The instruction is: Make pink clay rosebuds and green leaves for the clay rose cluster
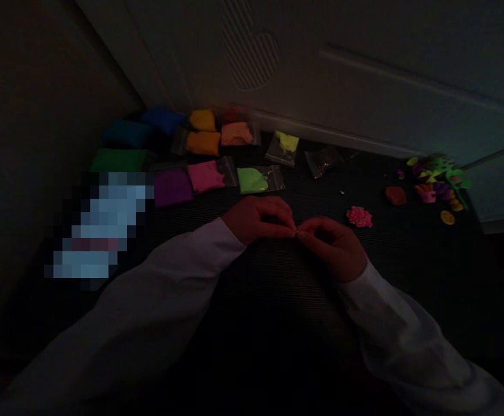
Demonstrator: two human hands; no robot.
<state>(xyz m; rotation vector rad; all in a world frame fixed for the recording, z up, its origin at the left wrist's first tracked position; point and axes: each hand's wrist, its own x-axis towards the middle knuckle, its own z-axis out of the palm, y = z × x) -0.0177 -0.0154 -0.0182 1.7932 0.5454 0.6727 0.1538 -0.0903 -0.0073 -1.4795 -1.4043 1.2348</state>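
Note:
Over the middle of the dark table, my left hand (259,221) and my right hand (337,242) meet fingertip to fingertip. Both are closed in a pinch on a tiny pale bit (297,232), too small and dim to name. To the right of my right hand lies a pink lump with green specks (359,216), made of what looks like modelling clay. Beyond my left hand rests a clear bag of light green clay (254,180). A small green crumb (342,192) sits past my right hand.
Bags of pink (206,175), purple (174,188), orange (203,143) and yellow clay (287,141) stretch along the back left. A pixelated bright panel (104,225) lies at left. Small coloured clay shapes (440,179) cluster at right, beside a reddish lump (395,195). A pale panelled wall (364,86) borders the table.

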